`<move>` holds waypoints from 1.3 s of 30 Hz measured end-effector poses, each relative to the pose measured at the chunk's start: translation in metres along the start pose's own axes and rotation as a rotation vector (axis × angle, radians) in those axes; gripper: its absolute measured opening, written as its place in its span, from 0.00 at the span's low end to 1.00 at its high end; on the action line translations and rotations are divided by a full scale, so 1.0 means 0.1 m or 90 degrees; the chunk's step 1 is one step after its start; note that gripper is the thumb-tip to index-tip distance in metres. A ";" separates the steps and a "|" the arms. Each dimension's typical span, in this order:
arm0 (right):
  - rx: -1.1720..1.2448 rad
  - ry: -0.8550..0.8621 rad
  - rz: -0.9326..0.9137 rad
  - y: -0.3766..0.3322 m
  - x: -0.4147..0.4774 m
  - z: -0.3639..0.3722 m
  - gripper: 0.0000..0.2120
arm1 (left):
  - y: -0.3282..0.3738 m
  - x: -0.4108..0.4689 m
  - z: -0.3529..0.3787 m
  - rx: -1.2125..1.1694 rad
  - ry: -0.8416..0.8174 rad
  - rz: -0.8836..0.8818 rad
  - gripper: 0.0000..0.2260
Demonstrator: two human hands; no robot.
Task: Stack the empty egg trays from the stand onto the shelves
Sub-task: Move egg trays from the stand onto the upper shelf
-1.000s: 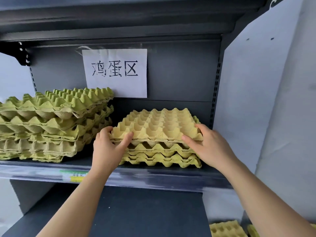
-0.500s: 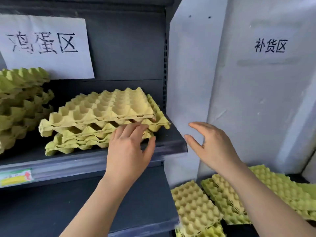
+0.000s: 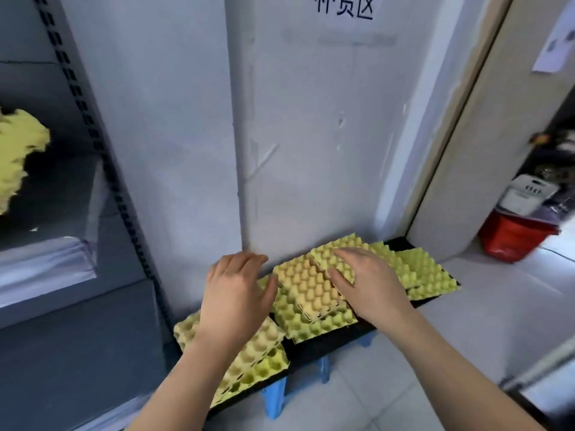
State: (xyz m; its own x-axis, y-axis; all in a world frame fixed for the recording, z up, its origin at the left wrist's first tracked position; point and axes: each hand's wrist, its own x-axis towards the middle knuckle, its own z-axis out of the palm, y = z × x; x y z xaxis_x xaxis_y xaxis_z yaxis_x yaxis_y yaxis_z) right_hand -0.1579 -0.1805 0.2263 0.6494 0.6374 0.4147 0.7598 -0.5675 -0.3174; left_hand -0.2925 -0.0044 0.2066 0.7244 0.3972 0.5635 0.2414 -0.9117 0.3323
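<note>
Hands, two, both in lower centre of frame. Left hand [image 3: 238, 293] spread, fingers loose, above the lower-left pile of egg trays [image 3: 258, 353]. Right hand [image 3: 368, 283] spread, palm down, on the middle pile [image 3: 308, 293]. Three piles counted on the low black stand [image 3: 323, 343], third pile [image 3: 426, 272] at right. Red bin [image 3: 513, 241] at far right. Against half a second ago: view has dropped from the shelf [image 3: 46, 269], both hands now down at the stand.

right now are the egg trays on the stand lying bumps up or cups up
Bumps up. The tan egg tray between both hands shows rounded domes on top, not open cups; the yellow-green trays beside it look the same.
</note>
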 end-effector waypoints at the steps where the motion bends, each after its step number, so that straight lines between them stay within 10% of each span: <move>1: -0.002 -0.011 0.015 0.21 0.00 0.01 0.14 | 0.11 0.04 0.21 -0.005 -0.017 -0.004 0.19; 11: -0.025 -0.113 0.159 2.02 0.17 0.37 0.18 | 0.69 0.44 1.99 -0.001 -0.232 -0.072 0.14; 39: 0.051 -0.397 0.374 5.35 1.69 2.65 0.33 | 0.57 1.58 5.79 -0.098 -0.643 -0.478 0.42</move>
State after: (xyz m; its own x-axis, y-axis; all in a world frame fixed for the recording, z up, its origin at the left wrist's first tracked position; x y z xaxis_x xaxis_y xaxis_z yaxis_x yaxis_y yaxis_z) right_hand 0.3669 -0.2383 -0.0999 0.8198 0.4347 -0.3728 0.2791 -0.8717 -0.4028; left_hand 0.2102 -0.0542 -0.1235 0.6271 0.4905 -0.6051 0.7770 -0.4488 0.4415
